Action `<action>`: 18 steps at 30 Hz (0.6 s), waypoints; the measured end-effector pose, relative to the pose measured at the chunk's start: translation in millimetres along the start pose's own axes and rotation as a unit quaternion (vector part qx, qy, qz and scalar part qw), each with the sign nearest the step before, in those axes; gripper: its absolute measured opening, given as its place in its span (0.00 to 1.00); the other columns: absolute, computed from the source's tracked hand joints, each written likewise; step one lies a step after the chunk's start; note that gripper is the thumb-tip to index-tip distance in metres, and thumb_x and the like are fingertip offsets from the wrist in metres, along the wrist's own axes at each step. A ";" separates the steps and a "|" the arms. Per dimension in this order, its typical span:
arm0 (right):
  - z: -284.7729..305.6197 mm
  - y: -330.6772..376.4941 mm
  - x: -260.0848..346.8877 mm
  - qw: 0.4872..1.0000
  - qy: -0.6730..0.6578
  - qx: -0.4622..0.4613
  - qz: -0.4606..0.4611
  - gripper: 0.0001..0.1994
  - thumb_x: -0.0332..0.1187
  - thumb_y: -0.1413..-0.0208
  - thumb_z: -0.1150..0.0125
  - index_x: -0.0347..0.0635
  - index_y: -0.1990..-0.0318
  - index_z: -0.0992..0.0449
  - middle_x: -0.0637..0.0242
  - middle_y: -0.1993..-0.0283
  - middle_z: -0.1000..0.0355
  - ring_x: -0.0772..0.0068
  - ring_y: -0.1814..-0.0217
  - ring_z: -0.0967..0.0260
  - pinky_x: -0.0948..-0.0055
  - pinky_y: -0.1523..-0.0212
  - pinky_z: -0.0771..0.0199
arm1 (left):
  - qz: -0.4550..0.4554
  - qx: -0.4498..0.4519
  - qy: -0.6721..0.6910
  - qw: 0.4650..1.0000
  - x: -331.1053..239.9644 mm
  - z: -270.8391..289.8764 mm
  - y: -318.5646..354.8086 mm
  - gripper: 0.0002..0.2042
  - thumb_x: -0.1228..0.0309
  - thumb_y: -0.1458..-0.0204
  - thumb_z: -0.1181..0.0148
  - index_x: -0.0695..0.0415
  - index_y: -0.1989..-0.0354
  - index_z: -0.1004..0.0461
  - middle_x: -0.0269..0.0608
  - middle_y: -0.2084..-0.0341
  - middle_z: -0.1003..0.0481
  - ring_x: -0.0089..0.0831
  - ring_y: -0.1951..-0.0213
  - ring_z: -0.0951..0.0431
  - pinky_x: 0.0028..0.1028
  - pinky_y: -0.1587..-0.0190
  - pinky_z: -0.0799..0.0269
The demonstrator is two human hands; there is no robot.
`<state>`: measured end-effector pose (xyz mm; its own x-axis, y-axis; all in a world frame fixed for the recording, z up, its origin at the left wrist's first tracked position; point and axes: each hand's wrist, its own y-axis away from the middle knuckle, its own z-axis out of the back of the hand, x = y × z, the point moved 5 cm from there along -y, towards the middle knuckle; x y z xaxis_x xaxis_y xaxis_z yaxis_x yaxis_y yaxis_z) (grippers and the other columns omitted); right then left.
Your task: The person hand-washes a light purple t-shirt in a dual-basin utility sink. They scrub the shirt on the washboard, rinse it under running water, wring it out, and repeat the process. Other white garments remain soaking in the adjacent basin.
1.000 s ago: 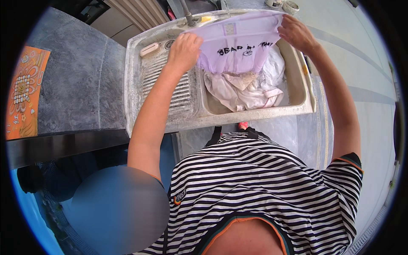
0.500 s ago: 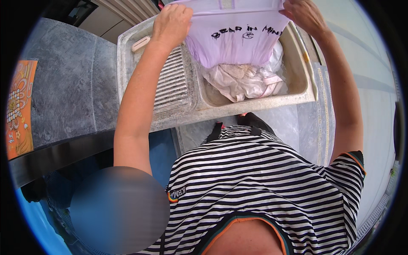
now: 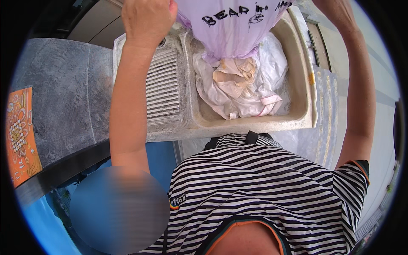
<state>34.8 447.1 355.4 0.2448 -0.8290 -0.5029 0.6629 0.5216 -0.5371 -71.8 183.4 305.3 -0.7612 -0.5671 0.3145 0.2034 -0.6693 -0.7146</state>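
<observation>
A wet lilac shirt (image 3: pixel 238 32) with dark lettering hangs stretched between my hands over the sink basin. My left hand (image 3: pixel 146 21) is closed at its left side, above the washboard. At the upper right edge, my right hand (image 3: pixel 335 12) is raised at the shirt's other side; its fingers are cut off by the frame. The shirt's lower end hangs down to a heap of wet white clothes (image 3: pixel 227 100) in the basin. A beige cloth (image 3: pixel 238 76) lies on top of that heap. The shirt's upper part is out of view.
The stone laundry sink (image 3: pixel 309 102) has a ribbed washboard (image 3: pixel 163 87) on its left, with a drain hole (image 3: pixel 161 42) behind. A grey countertop (image 3: pixel 63 97) adjoins it, bearing an orange patterned sheet (image 3: pixel 21 136). A grey patterned mat (image 3: pixel 325 119) lies right of the sink.
Both hands have risen toward the top edge, drawing the lilac shirt upward. More of the white heap and the beige cloth now show. The view has shifted slightly.
</observation>
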 end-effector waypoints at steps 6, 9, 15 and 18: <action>-245.0 137.7 106.3 0.939 -0.282 0.182 -0.075 0.10 0.38 0.53 0.32 0.42 0.69 0.19 0.65 0.58 0.25 0.61 0.47 0.32 0.65 0.40 0.34 | 0.110 0.365 0.164 0.910 -68.9 -187.0 189.6 0.15 0.73 0.57 0.33 0.54 0.58 0.23 0.43 0.58 0.27 0.43 0.51 0.27 0.41 0.44 0.33; -318.5 185.0 171.4 0.889 -0.364 0.226 -0.161 0.13 0.42 0.56 0.30 0.46 0.66 0.18 0.58 0.50 0.28 0.55 0.43 0.35 0.60 0.38 0.37 | 0.193 0.425 0.194 0.863 -116.0 -241.1 246.4 0.18 0.69 0.54 0.33 0.51 0.52 0.21 0.49 0.49 0.31 0.49 0.45 0.31 0.43 0.40 0.37; -385.3 205.2 234.4 0.824 -0.333 0.410 -0.205 0.17 0.42 0.54 0.32 0.50 0.56 0.19 0.54 0.42 0.34 0.49 0.34 0.42 0.51 0.32 0.42 | 0.288 0.561 0.192 0.752 -151.4 -291.7 299.3 0.17 0.61 0.53 0.32 0.47 0.53 0.18 0.53 0.43 0.35 0.54 0.38 0.38 0.47 0.33 0.46; -415.5 213.2 239.3 0.840 -0.314 0.373 -0.239 0.16 0.39 0.53 0.33 0.47 0.55 0.19 0.51 0.36 0.38 0.46 0.33 0.42 0.53 0.31 0.42 | 0.229 0.581 0.130 0.770 -153.0 -311.0 305.7 0.18 0.58 0.52 0.33 0.46 0.52 0.19 0.51 0.44 0.34 0.54 0.39 0.37 0.46 0.34 0.45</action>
<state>-59.2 443.8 -160.8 -0.0067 -0.9727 0.2320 0.9931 0.0207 0.1157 -84.6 214.9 -155.6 -0.5133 -0.8569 -0.0478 0.7856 -0.4916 0.3757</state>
